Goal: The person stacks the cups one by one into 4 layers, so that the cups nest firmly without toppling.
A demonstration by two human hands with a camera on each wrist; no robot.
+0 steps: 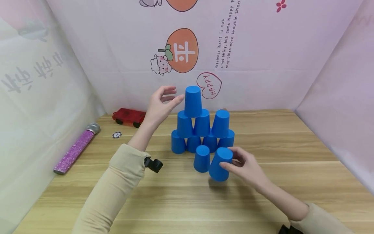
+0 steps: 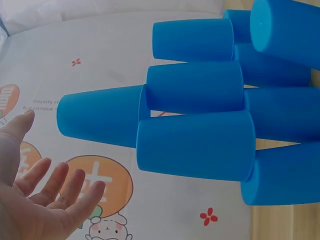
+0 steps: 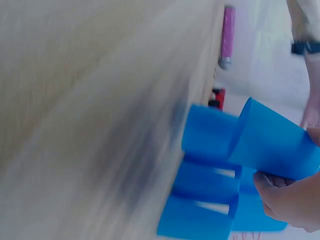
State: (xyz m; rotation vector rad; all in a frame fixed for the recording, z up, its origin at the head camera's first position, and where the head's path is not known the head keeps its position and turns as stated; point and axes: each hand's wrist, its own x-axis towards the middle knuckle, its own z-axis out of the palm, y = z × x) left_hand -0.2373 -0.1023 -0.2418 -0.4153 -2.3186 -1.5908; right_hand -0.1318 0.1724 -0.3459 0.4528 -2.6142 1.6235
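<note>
Blue cups stand upside down in a pyramid: a bottom row (image 1: 178, 143) of several, a middle row (image 1: 184, 125) of three, and a single top cup (image 1: 193, 102) over the left two. My left hand (image 1: 161, 105) is raised just left of the top cup, fingers spread and holding nothing; the left wrist view shows a gap between them. In front of the pyramid one blue cup (image 1: 201, 159) stands on the table. Beside it, my right hand (image 1: 246, 166) grips another blue cup (image 1: 219, 166) between thumb and fingers, slightly tilted and lifted off the table.
A pink glitter microphone (image 1: 76, 149) lies at the left table edge. Behind my left forearm are a red toy car (image 1: 128, 117) and a poker chip (image 1: 117, 135). Printed white cloth (image 1: 257, 65) walls the back and sides of the wooden table (image 1: 175, 201).
</note>
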